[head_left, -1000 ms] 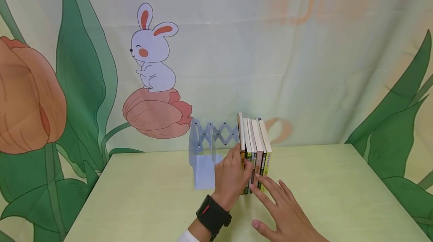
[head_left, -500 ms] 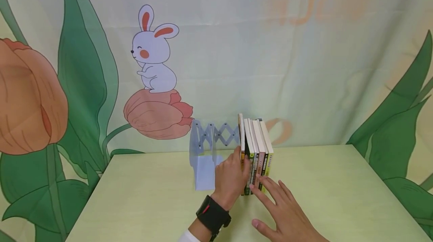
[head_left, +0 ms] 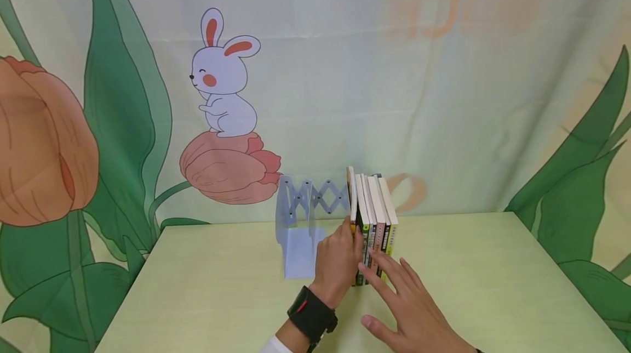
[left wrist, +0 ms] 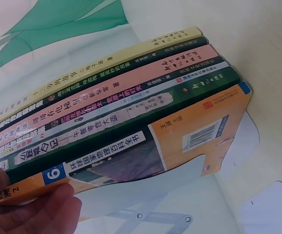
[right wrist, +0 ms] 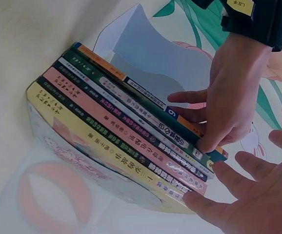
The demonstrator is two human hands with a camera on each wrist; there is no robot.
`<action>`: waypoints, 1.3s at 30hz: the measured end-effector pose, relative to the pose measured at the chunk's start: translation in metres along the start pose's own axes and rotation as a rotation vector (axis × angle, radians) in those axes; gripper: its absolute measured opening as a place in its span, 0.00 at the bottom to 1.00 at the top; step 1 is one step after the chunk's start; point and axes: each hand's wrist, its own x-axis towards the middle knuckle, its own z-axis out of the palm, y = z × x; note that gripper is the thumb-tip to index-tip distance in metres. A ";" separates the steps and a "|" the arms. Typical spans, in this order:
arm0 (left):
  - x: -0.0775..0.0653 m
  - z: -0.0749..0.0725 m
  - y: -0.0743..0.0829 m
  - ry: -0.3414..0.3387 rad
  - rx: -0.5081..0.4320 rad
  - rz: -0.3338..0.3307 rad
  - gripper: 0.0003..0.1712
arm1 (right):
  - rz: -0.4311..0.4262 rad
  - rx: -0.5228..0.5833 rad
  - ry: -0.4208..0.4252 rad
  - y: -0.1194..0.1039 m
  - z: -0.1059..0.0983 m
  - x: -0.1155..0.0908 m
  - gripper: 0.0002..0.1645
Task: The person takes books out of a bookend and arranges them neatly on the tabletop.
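Note:
Several books stand upright side by side in a row at the right end of a light-blue folding book rack (head_left: 299, 257). At the row's left end is an orange-covered book (left wrist: 194, 141) with a blue "6" on its spine. My left hand (head_left: 337, 262) pinches this book near the upper spine, fingers on its outer cover and thumb at the spine side. Beside it is a dark green book (left wrist: 214, 83). My right hand (head_left: 411, 303) is spread before the spines, fingertips at or very near them; a yellow book (right wrist: 97, 151) ends the row on the right.
The rack's left end plate (head_left: 282, 208) and crossed linkage (head_left: 329, 195) stand left of the books. A pale yellow-green table (head_left: 493, 282) carries everything. Behind it hangs a printed curtain (head_left: 335, 68) with a rabbit and tulips.
A gap between the orange book and the dark green one has widened at the top. My left hand has curled in slightly; my right hand has shifted slightly to the left.

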 end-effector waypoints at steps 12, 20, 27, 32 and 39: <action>0.002 -0.004 0.002 0.037 0.038 0.033 0.14 | 0.004 0.011 -0.003 -0.003 -0.001 0.000 0.45; 0.005 -0.006 0.003 0.021 0.025 0.009 0.10 | 0.039 -0.004 -0.042 -0.005 -0.003 -0.002 0.44; 0.006 -0.009 0.004 0.041 0.003 0.021 0.11 | 0.044 -0.002 -0.038 -0.004 -0.004 -0.003 0.44; 0.006 -0.012 0.005 0.055 -0.011 0.028 0.13 | 0.043 -0.005 -0.037 -0.005 -0.005 -0.003 0.45; 0.007 -0.017 0.006 0.070 -0.036 0.031 0.13 | 0.062 0.011 -0.042 -0.007 -0.008 -0.002 0.44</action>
